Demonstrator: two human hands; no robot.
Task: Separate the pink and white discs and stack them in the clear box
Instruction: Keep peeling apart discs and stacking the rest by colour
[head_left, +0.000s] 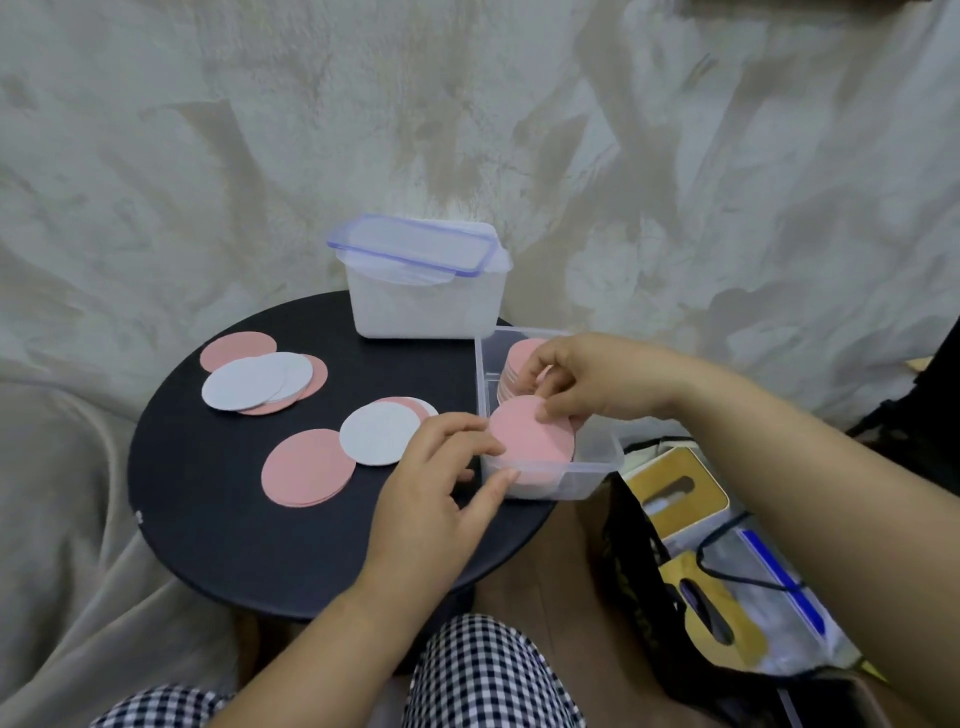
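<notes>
A clear box (597, 467) sits at the right edge of the round black table (218, 545). Inside it a stack of pink discs (519, 358) stands at the far end. My right hand (582, 379) reaches over the box and pinches a pink disc (524, 436) tilted over the box's near half. My left hand (436, 493) touches that disc's left edge with relaxed fingers resting against the box's near wall. On the table lie a pink disc (306, 473), a white disc (379, 434) over pink ones, and a far-left pile of white discs (249, 382) and pink discs (234, 348).
A white lidded container (421, 306) with its blue-trimmed lid loose on top stands at the table's back. Pale cloth surrounds the table. Right of the box, on the floor, lie a black bag (639, 597) and yellow-and-white packages (685, 488). My checked trousers show at the bottom.
</notes>
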